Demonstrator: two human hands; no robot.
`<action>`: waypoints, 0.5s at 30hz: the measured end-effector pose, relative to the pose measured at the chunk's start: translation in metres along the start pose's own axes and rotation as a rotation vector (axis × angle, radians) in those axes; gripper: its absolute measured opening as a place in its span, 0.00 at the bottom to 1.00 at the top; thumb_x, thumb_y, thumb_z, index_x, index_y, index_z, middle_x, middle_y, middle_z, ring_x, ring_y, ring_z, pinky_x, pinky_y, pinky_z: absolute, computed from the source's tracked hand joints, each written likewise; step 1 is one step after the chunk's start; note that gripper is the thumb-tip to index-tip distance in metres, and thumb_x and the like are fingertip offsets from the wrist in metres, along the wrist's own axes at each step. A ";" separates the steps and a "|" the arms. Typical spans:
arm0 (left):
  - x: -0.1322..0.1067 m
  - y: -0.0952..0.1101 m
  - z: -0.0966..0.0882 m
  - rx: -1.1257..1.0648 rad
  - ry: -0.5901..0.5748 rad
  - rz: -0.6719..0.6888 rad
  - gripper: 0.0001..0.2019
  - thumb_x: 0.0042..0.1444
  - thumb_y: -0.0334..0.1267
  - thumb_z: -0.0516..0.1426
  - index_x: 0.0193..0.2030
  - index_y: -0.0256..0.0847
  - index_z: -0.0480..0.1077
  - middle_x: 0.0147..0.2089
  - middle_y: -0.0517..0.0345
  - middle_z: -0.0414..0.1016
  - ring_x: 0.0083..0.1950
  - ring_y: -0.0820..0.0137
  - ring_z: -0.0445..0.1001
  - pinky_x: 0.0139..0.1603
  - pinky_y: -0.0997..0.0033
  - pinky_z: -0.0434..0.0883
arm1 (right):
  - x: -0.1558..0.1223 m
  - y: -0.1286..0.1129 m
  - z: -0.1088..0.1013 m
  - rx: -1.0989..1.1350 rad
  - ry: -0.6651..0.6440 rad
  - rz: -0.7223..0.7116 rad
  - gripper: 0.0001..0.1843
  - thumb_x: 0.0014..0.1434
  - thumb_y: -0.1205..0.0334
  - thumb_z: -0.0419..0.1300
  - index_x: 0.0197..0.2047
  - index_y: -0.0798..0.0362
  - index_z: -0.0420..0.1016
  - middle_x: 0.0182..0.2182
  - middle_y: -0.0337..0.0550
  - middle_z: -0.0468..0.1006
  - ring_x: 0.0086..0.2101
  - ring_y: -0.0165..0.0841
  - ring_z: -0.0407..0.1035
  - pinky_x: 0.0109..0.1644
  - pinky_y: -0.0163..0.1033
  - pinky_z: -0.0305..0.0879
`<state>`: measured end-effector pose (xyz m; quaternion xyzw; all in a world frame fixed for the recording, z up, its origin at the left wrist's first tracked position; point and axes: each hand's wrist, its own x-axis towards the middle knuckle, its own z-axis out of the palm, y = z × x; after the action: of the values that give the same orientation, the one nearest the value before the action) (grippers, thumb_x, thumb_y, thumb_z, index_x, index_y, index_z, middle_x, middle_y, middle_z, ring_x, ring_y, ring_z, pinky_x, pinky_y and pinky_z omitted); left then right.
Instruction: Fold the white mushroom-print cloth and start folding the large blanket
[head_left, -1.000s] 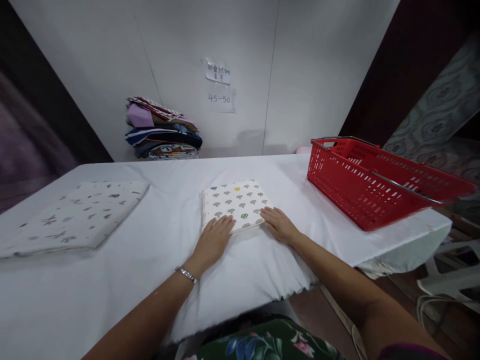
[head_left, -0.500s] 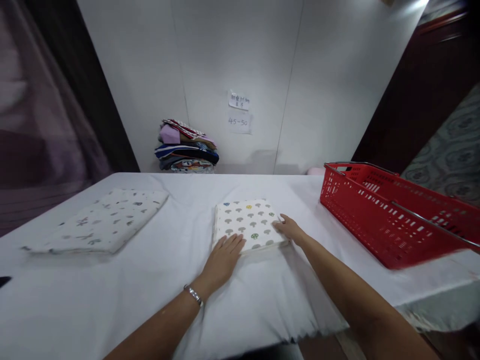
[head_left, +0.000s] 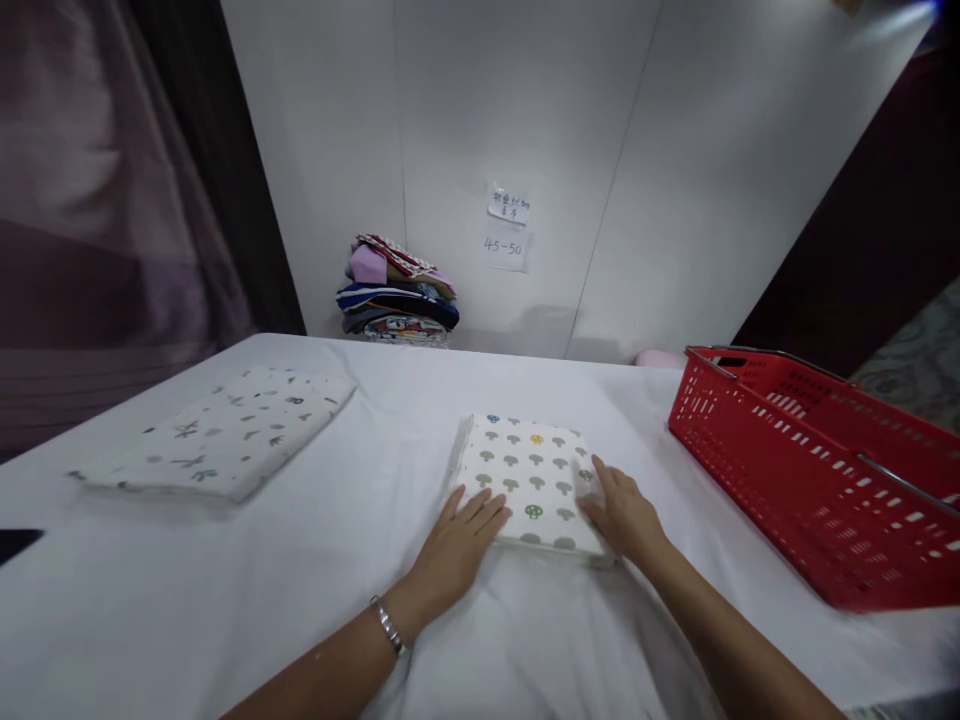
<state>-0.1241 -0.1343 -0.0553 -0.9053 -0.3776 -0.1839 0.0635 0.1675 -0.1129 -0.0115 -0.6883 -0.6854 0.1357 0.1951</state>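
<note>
A folded white cloth with a mushroom print (head_left: 525,475) lies in the middle of the white table (head_left: 225,590). My left hand (head_left: 457,545) rests flat on its near left corner, fingers stretched out. My right hand (head_left: 621,510) lies on its near right edge, fingers extended along the side. Neither hand grips anything. A silver bracelet circles my left wrist.
A second folded white printed cloth (head_left: 225,432) lies at the table's left. A red plastic basket (head_left: 817,470) stands at the right. A stack of folded coloured fabrics (head_left: 396,292) sits against the white back wall, beside paper notes (head_left: 507,225). A dark object (head_left: 16,542) shows at the far left edge.
The view has swung left and tilted, so everything sits further right in frame. My right hand has slid from the cloth's right edge toward its near right corner; my left hand stays put.
</note>
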 end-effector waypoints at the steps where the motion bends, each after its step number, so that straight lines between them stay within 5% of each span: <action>1: 0.000 0.000 0.001 -0.014 -0.002 -0.003 0.34 0.52 0.17 0.42 0.64 0.47 0.52 0.66 0.60 0.57 0.68 0.68 0.50 0.68 0.51 0.46 | 0.000 -0.010 0.001 -0.041 0.031 -0.139 0.37 0.57 0.51 0.56 0.66 0.52 0.51 0.61 0.55 0.59 0.60 0.48 0.53 0.60 0.54 0.52; 4: 0.000 -0.002 0.001 -0.040 -0.012 -0.002 0.29 0.57 0.21 0.43 0.64 0.47 0.53 0.65 0.59 0.58 0.67 0.66 0.52 0.67 0.50 0.47 | -0.004 -0.042 0.013 -0.060 -0.104 -0.521 0.34 0.61 0.48 0.51 0.67 0.48 0.48 0.65 0.47 0.49 0.64 0.43 0.43 0.64 0.53 0.45; 7: -0.001 -0.004 -0.003 -0.064 -0.022 -0.008 0.25 0.61 0.27 0.45 0.63 0.47 0.54 0.64 0.58 0.60 0.67 0.65 0.53 0.67 0.50 0.48 | -0.012 -0.060 0.034 -0.112 -0.296 -0.726 0.40 0.59 0.43 0.52 0.68 0.46 0.41 0.66 0.48 0.46 0.64 0.45 0.39 0.65 0.58 0.38; 11: -0.002 -0.007 -0.014 -0.127 -0.055 -0.033 0.23 0.61 0.31 0.48 0.63 0.48 0.55 0.63 0.58 0.62 0.66 0.66 0.56 0.66 0.51 0.50 | -0.019 -0.059 0.047 -0.142 -0.334 -0.767 0.43 0.59 0.42 0.51 0.69 0.47 0.35 0.67 0.48 0.40 0.65 0.46 0.36 0.66 0.58 0.34; 15: -0.001 -0.009 -0.017 -0.188 -0.073 -0.061 0.23 0.60 0.35 0.51 0.63 0.49 0.55 0.63 0.58 0.62 0.65 0.64 0.56 0.66 0.50 0.50 | -0.014 -0.061 0.035 -0.113 -0.407 -0.731 0.40 0.59 0.40 0.50 0.68 0.44 0.37 0.67 0.47 0.40 0.65 0.46 0.36 0.65 0.58 0.36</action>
<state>-0.1360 -0.1330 -0.0399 -0.9014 -0.3883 -0.1872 -0.0412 0.0966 -0.1248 -0.0158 -0.3689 -0.9153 0.1529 0.0531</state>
